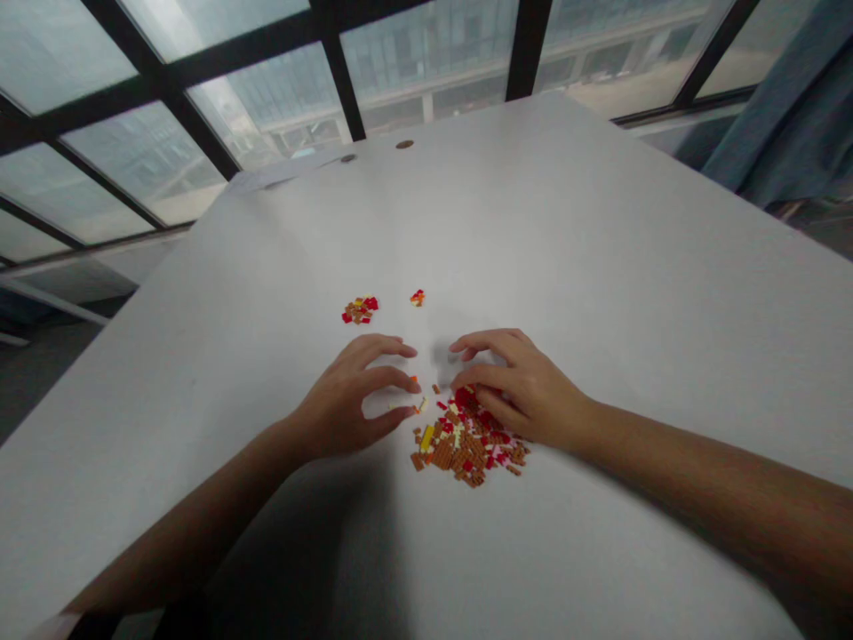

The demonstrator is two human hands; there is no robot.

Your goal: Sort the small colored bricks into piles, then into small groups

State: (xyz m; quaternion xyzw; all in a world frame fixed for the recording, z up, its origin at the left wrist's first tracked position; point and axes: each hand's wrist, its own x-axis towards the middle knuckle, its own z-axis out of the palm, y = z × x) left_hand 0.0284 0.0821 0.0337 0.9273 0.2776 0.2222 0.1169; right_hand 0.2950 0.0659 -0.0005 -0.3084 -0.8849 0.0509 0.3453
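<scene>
My left hand [353,391] hovers over the white table with its fingers spread. Just by its fingertips lie a few small orange and pale yellow building bricks [422,405]. My right hand [516,382] is curved over the upper right side of a loose pile of toy building bricks [459,449]. Its fingers are apart and I see nothing held in them. The pile mixes brown, red, pale yellow and pink pieces, with one larger yellow brick [427,437] on its left side. Part of the pile is hidden under the right hand.
Beyond my left hand sits a small cluster of red, brown and yellow bricks [361,309]. A smaller red and orange cluster [418,299] lies to its right. The white table [600,267] reaches to dark-framed windows; a blue-grey curtain [779,124] hangs at right.
</scene>
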